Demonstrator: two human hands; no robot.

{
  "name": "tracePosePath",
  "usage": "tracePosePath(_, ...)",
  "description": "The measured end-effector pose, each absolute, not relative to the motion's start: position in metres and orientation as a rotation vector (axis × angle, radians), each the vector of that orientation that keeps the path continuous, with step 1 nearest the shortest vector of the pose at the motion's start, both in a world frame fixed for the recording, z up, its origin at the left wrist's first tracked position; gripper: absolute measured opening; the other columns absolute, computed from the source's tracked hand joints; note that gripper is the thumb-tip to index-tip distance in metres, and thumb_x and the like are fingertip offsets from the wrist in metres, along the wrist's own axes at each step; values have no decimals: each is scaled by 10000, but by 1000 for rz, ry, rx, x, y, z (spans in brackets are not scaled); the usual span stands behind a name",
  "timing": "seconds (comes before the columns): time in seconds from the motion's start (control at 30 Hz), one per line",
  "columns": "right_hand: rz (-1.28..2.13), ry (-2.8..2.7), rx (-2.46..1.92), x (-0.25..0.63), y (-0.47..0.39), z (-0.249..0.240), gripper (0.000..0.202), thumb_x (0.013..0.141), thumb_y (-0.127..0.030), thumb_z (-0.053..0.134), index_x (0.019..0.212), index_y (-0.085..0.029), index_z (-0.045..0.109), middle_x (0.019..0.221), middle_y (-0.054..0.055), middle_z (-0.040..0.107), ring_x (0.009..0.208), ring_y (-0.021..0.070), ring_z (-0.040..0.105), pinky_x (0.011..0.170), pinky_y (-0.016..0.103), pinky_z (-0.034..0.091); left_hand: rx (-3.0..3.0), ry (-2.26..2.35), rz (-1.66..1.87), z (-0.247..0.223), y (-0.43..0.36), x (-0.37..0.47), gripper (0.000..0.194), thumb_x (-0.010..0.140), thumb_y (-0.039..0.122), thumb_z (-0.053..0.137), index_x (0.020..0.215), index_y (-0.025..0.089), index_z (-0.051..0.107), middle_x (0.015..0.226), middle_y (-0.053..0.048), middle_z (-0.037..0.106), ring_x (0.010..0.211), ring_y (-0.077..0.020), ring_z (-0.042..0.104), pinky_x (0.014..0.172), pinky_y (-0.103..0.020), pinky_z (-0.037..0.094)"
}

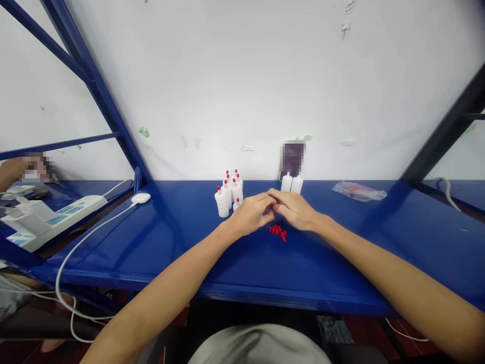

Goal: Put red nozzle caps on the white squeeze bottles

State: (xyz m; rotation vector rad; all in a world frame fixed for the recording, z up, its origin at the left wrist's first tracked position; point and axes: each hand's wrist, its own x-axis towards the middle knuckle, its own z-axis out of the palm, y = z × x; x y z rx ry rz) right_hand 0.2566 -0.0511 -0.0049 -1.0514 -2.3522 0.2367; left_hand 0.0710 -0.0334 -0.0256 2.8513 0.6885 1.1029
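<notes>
My left hand (253, 213) and my right hand (294, 208) meet over the blue table (182, 242), fingers bent together. A bit of red shows between their fingertips; the rest of what they hold is hidden. Just below them lies a small pile of red caps (278, 230). Several white bottles with red tips (222, 203) stand upright to the left, close to my left hand. Behind my right hand stand two white bottles (287, 183), with no red visible on them.
A clear plastic bag (359, 191) with something red lies at the right. At the left are a white puck-shaped device (141, 198) with a cable and a power strip (76, 215). A dark, blurred object (292, 157) leans on the wall. Another person's arm (13, 170) shows far left.
</notes>
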Motion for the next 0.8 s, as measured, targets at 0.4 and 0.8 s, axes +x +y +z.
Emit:
tracePosePath(0.4,-40,-2409,-1281,251,-54,-6,93,881,-268,397,893,-221,477,797,26,644,641,186,512,571,287,258,2997,875,910,-23,-38,69,104,857,121,532,950,144,573,921,-71,634,845,-185,624,761,-297,511)
tracePosePath(0.8,4,-2495,-1404,249,-50,-15,235,964,-316,319,948,-215,530,935,69,704,759,226,614,614,302,306,3013,980,723,-25,-39,74,127,851,114,546,976,137,541,1001,-94,617,950,-231,637,824,-349,531)
